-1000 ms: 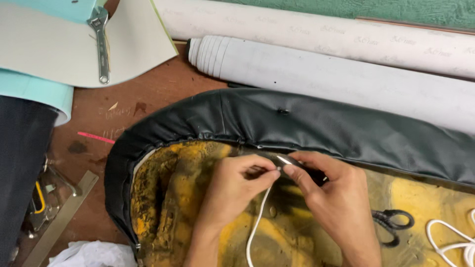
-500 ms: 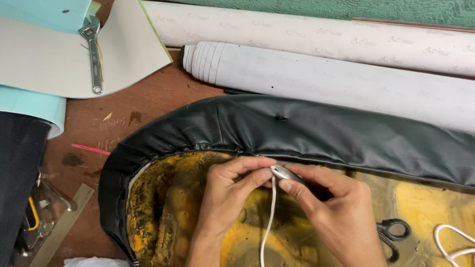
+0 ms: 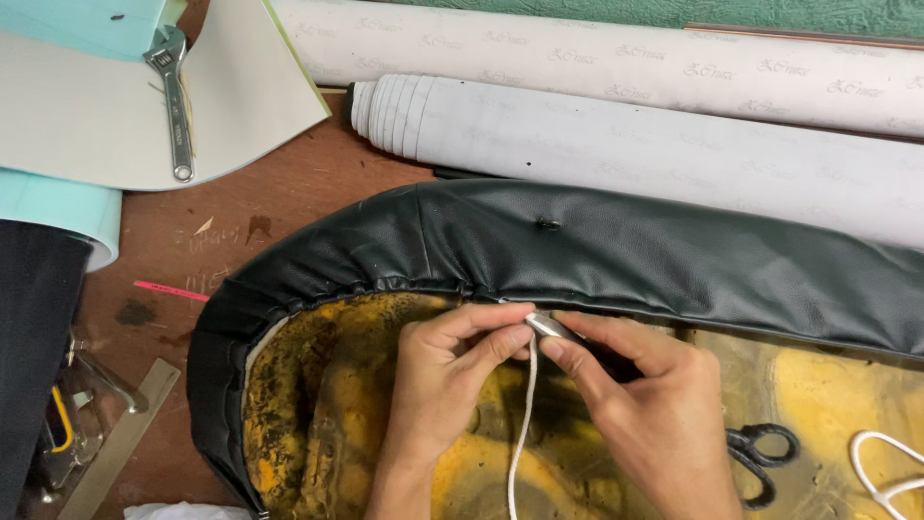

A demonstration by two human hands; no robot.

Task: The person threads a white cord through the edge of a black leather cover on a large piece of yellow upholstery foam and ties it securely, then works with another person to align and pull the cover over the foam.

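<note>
A black leather seat cover [image 3: 577, 255] is stretched over a yellow, stained seat base [image 3: 318, 404] lying upside down on the brown table. My left hand [image 3: 452, 376] pinches a white cord [image 3: 523, 424] just below the cover's gathered edge. My right hand [image 3: 645, 404] holds a thin metal tool with a dark handle [image 3: 558, 329], its tip meeting the cord between my fingertips. The cord hangs down toward the bottom edge between my wrists.
Two pale rolls of material [image 3: 654, 144] lie behind the seat. An adjustable wrench [image 3: 173, 96] rests on a curved light sheet [image 3: 87, 125] at top left. Black scissors [image 3: 765, 457] and a loop of white cord [image 3: 890, 467] lie on the seat base at right. Metal pieces [image 3: 87, 424] sit at lower left.
The view has shifted and drawn closer to the seat. My hands stay together at the cover's edge, still working the cord and tool; the cord now hangs straighter.
</note>
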